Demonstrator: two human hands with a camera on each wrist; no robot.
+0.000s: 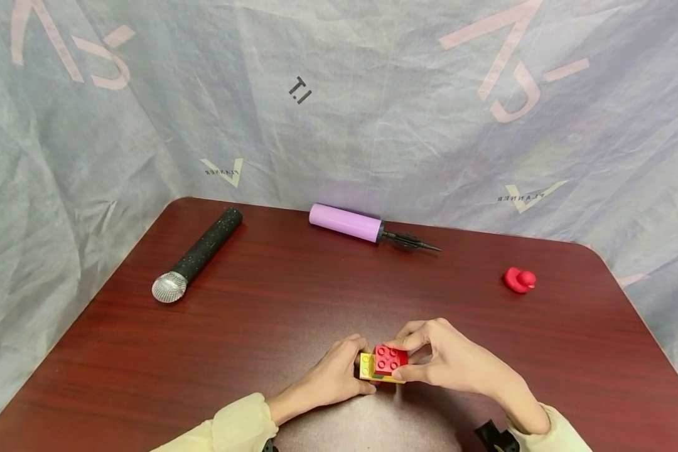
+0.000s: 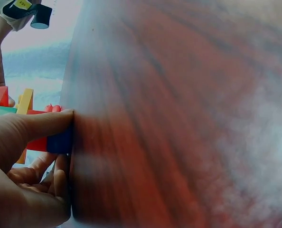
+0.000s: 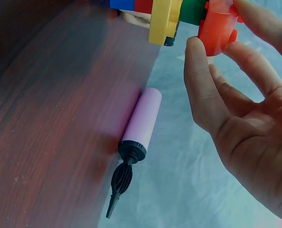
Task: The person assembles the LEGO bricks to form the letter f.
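A stack of toy building bricks stands upright on the table between both hands. Its lowest brick is a blue brick (image 2: pixel 60 141), right at the tabletop, with a red one above it. Higher up come a wider yellow brick (image 3: pixel 160 21) and a green brick (image 3: pixel 192 12). The top is a red brick (image 1: pixel 387 360) with round studs. My left hand (image 1: pixel 339 373) grips the low part of the stack, thumb on one side and fingers on the other. My right hand (image 1: pixel 457 358) pinches the top red brick between thumb and fingertips.
A black microphone (image 1: pixel 200 251) with a silver head lies at the left. Along the back edge lies a purple hand pump (image 1: pixel 344 222) with a black nozzle. A small red rubber duck (image 1: pixel 520 280) sits at the right. Grey printed cloth (image 1: pixel 339 138) hangs behind the brown table (image 1: pixel 282 276).
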